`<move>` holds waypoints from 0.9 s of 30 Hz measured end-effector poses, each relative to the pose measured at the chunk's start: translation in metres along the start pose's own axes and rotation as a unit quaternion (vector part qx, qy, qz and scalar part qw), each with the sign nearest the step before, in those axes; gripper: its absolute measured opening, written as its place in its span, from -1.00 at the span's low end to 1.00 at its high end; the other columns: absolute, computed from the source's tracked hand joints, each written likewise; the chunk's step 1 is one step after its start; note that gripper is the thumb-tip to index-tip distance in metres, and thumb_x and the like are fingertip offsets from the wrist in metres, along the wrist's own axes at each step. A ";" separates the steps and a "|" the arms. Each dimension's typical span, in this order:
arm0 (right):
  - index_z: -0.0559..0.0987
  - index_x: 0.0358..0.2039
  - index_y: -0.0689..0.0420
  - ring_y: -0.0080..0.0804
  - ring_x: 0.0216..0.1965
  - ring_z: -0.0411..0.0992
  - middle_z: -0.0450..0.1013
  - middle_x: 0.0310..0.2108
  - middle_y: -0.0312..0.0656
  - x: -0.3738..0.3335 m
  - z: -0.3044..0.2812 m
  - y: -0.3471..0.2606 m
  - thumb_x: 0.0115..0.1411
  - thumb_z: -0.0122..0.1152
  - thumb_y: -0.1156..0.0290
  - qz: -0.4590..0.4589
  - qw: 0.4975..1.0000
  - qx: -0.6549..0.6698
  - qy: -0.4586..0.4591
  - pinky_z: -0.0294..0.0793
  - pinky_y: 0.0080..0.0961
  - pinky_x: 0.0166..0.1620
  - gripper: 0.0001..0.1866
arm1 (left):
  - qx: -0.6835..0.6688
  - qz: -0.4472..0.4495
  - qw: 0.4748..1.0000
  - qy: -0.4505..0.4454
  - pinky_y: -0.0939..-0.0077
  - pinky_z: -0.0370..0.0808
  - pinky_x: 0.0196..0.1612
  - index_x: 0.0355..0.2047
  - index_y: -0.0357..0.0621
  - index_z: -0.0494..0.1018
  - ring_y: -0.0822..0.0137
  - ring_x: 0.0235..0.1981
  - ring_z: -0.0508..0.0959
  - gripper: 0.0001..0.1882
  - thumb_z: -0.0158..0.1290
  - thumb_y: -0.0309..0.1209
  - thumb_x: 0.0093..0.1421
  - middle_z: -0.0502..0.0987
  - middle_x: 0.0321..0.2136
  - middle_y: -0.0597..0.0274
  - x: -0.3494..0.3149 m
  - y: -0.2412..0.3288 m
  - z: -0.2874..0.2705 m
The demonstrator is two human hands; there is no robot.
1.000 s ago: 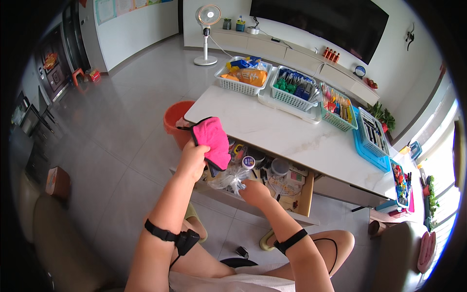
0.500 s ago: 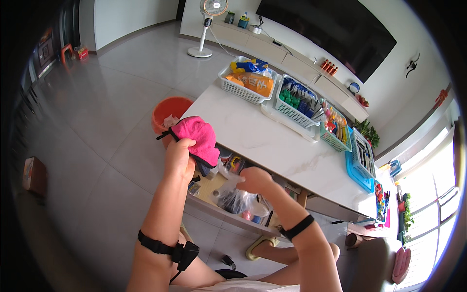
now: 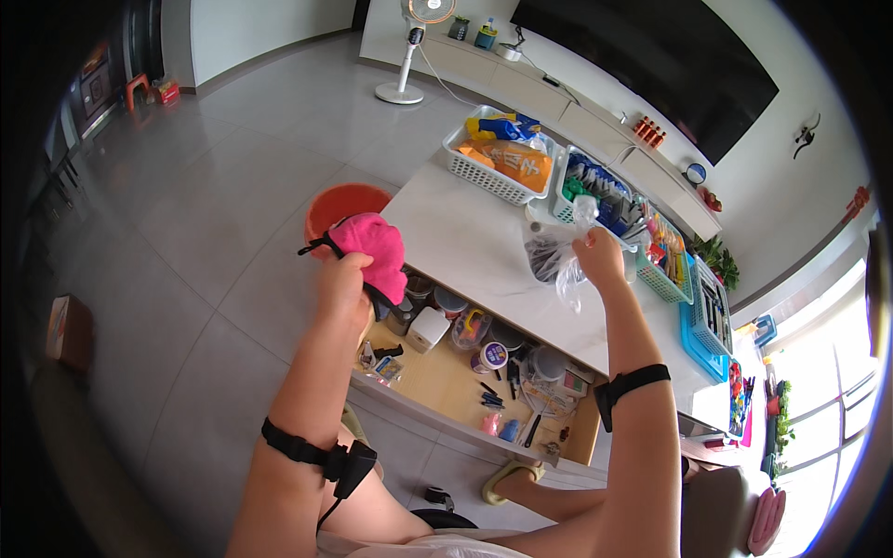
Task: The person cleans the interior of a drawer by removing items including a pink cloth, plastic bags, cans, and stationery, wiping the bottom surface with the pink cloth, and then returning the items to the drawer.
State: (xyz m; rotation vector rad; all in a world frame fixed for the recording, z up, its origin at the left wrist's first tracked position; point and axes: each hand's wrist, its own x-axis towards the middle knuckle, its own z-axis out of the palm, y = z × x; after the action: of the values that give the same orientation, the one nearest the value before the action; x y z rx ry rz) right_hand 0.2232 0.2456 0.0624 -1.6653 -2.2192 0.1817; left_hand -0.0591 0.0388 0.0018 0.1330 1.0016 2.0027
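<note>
My left hand [image 3: 342,290] is closed on a bright pink cloth item [image 3: 377,245] with black edging and a short black strap; its exact kind does not show. It hangs over the left end of the drawer, close to an orange-red bucket [image 3: 321,212]. Over the white tabletop [image 3: 456,244], my right hand [image 3: 602,259] grips a clear plastic bag [image 3: 551,255] with something dark inside. Whether the bag touches the table I cannot tell. Below, the pulled-out drawer [image 3: 437,369] holds a white box [image 3: 428,329], a small tub [image 3: 489,357], pens and several other small things.
White baskets [image 3: 493,179] of packets and supplies line the table's far edge, with a blue tray [image 3: 699,346] at the right. Beyond stand a white fan [image 3: 400,91] and a low cabinet [image 3: 502,79] beneath a television. A chair [image 3: 726,507] is at lower right.
My right hand has lifted the plastic bag out of the drawer and carried it up and right over the tabletop. More of the drawer's contents now show. My left hand still holds the pink cloth item.
</note>
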 end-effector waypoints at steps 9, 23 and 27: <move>0.35 -0.03 0.09 -0.13 -0.15 0.42 0.42 -0.21 -0.06 -0.129 0.128 -0.108 0.02 0.16 0.02 -0.237 0.932 -0.121 -0.245 0.44 -0.25 -0.14 -0.42 | -0.016 0.031 0.998 -0.045 0.38 0.37 -0.01 -0.11 -0.19 0.33 0.30 -0.13 0.43 -0.61 -0.08 -0.63 -0.01 0.42 -0.16 0.21 0.005 -0.006 -0.003; 0.44 -0.11 0.20 -0.23 -0.25 0.47 0.47 -0.34 -0.08 -0.130 0.071 -0.110 -0.12 0.25 0.04 -0.131 0.927 0.112 -0.333 0.42 -0.38 -0.18 -0.38 | -0.041 0.042 0.998 -0.029 0.41 0.41 -0.09 -0.15 -0.21 0.37 0.32 -0.19 0.46 -0.65 -0.09 -0.62 -0.01 0.44 -0.21 0.21 0.000 -0.004 0.003; 0.41 -0.09 0.28 -0.24 -0.30 0.47 0.47 -0.34 -0.05 -0.096 0.036 -0.086 -0.09 0.28 0.09 -0.133 0.957 0.180 -0.183 0.43 -0.41 -0.22 -0.36 | -0.011 0.048 0.998 -0.026 0.33 0.38 0.00 -0.05 -0.23 0.30 0.25 -0.10 0.44 -0.60 -0.11 -0.61 0.03 0.43 -0.15 0.15 0.005 0.006 -0.004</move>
State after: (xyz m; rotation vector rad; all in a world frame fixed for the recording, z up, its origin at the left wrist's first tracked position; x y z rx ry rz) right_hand 0.1558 0.1331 0.0361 -1.1972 -2.4562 0.8285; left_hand -0.0675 0.0380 0.0015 0.2239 0.9565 2.0849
